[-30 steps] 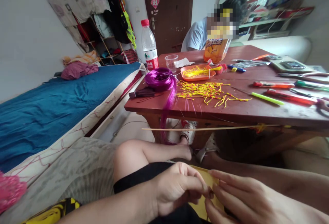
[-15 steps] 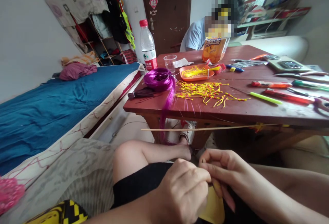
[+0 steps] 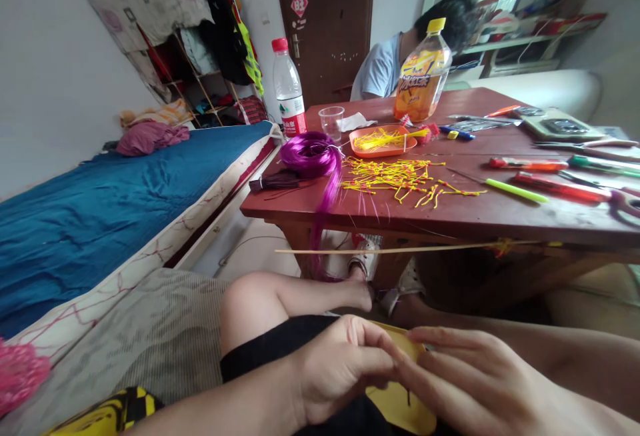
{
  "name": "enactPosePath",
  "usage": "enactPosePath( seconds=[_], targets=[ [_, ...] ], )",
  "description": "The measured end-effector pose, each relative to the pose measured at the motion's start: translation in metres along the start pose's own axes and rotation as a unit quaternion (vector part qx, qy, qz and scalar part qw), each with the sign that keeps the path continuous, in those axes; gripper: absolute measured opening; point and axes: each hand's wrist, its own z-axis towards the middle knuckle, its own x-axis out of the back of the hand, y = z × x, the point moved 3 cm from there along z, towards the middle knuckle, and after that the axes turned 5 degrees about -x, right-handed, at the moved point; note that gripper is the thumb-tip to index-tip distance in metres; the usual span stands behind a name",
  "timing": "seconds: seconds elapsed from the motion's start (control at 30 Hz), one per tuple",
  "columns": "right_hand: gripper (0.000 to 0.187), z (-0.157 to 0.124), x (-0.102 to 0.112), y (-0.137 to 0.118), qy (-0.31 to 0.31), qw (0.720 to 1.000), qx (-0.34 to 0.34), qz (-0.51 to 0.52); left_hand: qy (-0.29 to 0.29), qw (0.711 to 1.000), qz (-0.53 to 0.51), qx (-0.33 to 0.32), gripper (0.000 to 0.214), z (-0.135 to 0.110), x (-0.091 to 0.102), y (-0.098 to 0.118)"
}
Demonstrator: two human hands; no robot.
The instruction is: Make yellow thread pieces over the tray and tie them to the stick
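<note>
My left hand (image 3: 345, 366) is closed in a pinch above my lap, its thumb and index finger pressed together. What it holds, if anything, is too small or hidden to name. Against its fingertips rests a digit of my right hand (image 3: 480, 379), whose other fingers are stretched out with small gaps between them. Beneath both hands a shallow yellow tray (image 3: 387, 409) sits in my lap, partly covered by them. A short, thin dark strand (image 3: 409, 397) shows over the tray, just below the fingertips.
On the red table (image 3: 465, 213) lie purple filament (image 3: 313, 156), yellow knotted cords (image 3: 390, 173), an orange dish (image 3: 370, 153) and tools. A thin stick (image 3: 375, 250) runs along its front edge. Two bottles stand behind. Another person (image 3: 377, 66) sits across. A bed (image 3: 115, 176) is left.
My left hand has turned, bringing its thumb side up. My right hand has moved lower and straightened its fingers. More of the yellow tray shows, and the dark strand appears over it.
</note>
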Motion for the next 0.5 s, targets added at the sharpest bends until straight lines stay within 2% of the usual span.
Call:
enactPosePath(
  seconds=[0.03, 0.07, 0.1, 0.13, 0.17, 0.2, 0.23, 0.27, 0.3, 0.33, 0.37, 0.4, 0.43, 0.47, 0.5],
  targets=[
    [0.035, 0.001, -0.003, 0.006, -0.01, 0.995, -0.076, 0.062, 0.007, 0.996, 0.053, -0.067, 0.008, -0.001, -0.001, 0.003],
    [0.03, 0.002, -0.009, 0.012, -0.027, 0.975, -0.176, 0.135, 0.023, 0.98, 0.127, -0.148, 0.008, -0.004, -0.001, 0.006],
    [0.026, 0.001, -0.016, 0.019, -0.05, 0.932, -0.286, 0.215, 0.045, 0.948, 0.211, -0.235, 0.009, -0.006, -0.002, 0.01],
    [0.025, -0.001, -0.024, 0.024, -0.073, 0.868, -0.392, 0.296, 0.073, 0.895, 0.294, -0.326, 0.011, -0.01, -0.002, 0.012],
    [0.027, -0.003, -0.032, 0.028, -0.09, 0.794, -0.472, 0.372, 0.099, 0.827, 0.368, -0.413, 0.014, -0.013, -0.003, 0.013],
    [0.031, -0.004, -0.039, 0.029, -0.102, 0.726, -0.52, 0.439, 0.111, 0.751, 0.429, -0.489, 0.015, -0.017, -0.003, 0.012],
    [0.035, -0.004, -0.044, 0.03, -0.112, 0.672, -0.54, 0.494, 0.107, 0.672, 0.476, -0.557, 0.016, -0.02, -0.004, 0.01],
    [0.038, -0.003, -0.048, 0.03, -0.119, 0.636, -0.543, 0.535, 0.087, 0.6, 0.515, -0.606, 0.016, -0.022, -0.005, 0.008],
    [0.039, -0.002, -0.05, 0.031, -0.124, 0.616, -0.54, 0.56, 0.061, 0.541, 0.547, -0.636, 0.016, -0.023, -0.006, 0.005],
    [0.04, -0.002, -0.05, 0.031, -0.129, 0.605, -0.536, 0.574, 0.037, 0.502, 0.568, -0.651, 0.015, -0.023, -0.006, 0.004],
    [0.039, -0.003, -0.05, 0.031, -0.131, 0.604, -0.535, 0.576, 0.019, 0.501, 0.578, -0.644, 0.015, -0.023, -0.006, 0.005],
    [0.037, -0.004, -0.047, 0.031, -0.127, 0.62, -0.535, 0.56, 0.014, 0.542, 0.57, -0.617, 0.016, -0.022, -0.006, 0.008],
    [0.034, -0.005, -0.043, 0.031, -0.121, 0.662, -0.523, 0.523, 0.018, 0.627, 0.538, -0.563, 0.016, -0.019, -0.004, 0.012],
    [0.028, -0.004, -0.036, 0.029, -0.105, 0.735, -0.482, 0.466, 0.02, 0.741, 0.475, -0.475, 0.015, -0.014, -0.001, 0.015],
    [0.022, -0.002, -0.028, 0.026, -0.078, 0.826, -0.404, 0.385, 0.022, 0.854, 0.38, -0.354, 0.012, -0.009, 0.002, 0.015]
  ],
)
